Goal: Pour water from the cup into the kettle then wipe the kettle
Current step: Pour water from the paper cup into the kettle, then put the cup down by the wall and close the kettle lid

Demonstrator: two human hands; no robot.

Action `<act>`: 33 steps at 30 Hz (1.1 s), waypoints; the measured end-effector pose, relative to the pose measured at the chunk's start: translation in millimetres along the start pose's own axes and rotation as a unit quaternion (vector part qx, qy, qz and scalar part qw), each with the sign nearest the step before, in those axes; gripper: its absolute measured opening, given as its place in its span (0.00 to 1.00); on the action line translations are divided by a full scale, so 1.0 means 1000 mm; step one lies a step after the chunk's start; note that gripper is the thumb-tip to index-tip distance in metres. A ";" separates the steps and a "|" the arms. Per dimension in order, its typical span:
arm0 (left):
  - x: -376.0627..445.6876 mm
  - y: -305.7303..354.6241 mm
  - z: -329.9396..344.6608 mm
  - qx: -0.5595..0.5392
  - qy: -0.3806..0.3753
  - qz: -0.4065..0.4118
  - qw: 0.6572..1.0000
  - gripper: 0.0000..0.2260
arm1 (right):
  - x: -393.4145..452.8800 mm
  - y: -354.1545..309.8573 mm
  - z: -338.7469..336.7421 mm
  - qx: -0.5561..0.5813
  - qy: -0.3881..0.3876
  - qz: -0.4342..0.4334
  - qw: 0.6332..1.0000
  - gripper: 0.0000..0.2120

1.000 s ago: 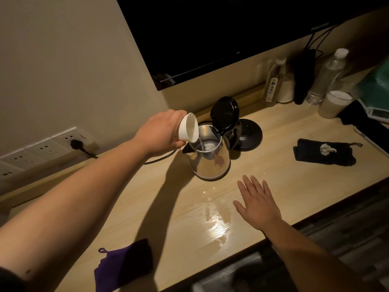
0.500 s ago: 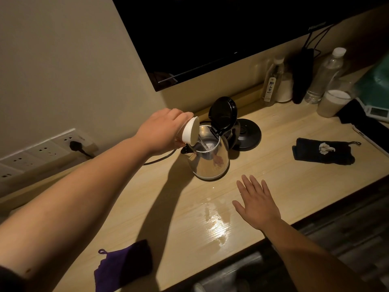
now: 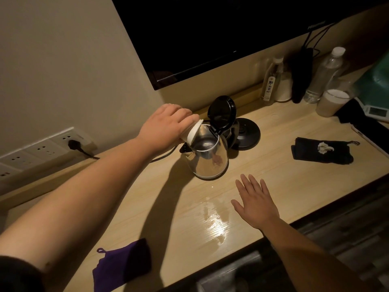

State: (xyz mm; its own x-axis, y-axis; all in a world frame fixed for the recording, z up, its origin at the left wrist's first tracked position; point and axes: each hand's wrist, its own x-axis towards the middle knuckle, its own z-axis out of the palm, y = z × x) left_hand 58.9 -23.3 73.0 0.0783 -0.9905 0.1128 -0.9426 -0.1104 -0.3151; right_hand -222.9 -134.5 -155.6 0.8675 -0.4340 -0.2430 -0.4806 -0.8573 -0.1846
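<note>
A steel kettle point(image 3: 210, 163) stands on the wooden counter with its black lid point(image 3: 221, 113) flipped up. My left hand point(image 3: 166, 126) grips a small white cup point(image 3: 194, 132), tipped steeply with its mouth over the kettle's opening. My right hand point(image 3: 255, 202) lies flat on the counter in front of the kettle, fingers spread, holding nothing. A purple cloth point(image 3: 124, 264) lies near the counter's front edge at the left. A black cloth point(image 3: 322, 151) with a white scrap on it lies to the right.
The kettle's black base point(image 3: 247, 132) sits behind it, its cord running to a wall socket point(image 3: 73, 143). Spilled water point(image 3: 216, 224) shines on the counter by my right hand. Bottles point(image 3: 271, 81) and a white-topped jar point(image 3: 332, 102) stand at the back right under a dark screen point(image 3: 210, 34).
My left hand has tipped the cup further over the kettle's opening. The right hand has stayed flat on the counter.
</note>
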 end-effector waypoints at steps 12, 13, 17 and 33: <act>-0.108 0.072 -0.006 -0.584 0.115 -0.462 0.658 0.33 | -0.012 -0.045 -0.063 0.227 0.115 0.012 0.967 0.25; -0.121 0.078 -0.007 -0.599 0.112 -0.475 0.635 0.33 | -0.014 -0.065 -0.081 0.294 0.127 0.004 0.947 0.21; -0.168 0.091 -0.010 -0.619 0.124 -0.510 0.585 0.32 | -0.015 -0.151 -0.138 0.458 0.082 -0.058 0.883 0.16; -0.341 -0.031 0.036 -0.647 0.039 -0.497 0.577 0.31 | 0.056 -0.392 -0.112 0.589 -0.138 -0.040 0.795 0.12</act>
State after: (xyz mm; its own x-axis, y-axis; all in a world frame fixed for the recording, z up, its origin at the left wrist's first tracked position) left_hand 72.8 314.5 9.9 0.8215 -0.4786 -0.3098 0.0973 -0.4178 0.9033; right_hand 28.4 146.6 9.8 0.9186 -0.1738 -0.3549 -0.3523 0.0462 -0.9347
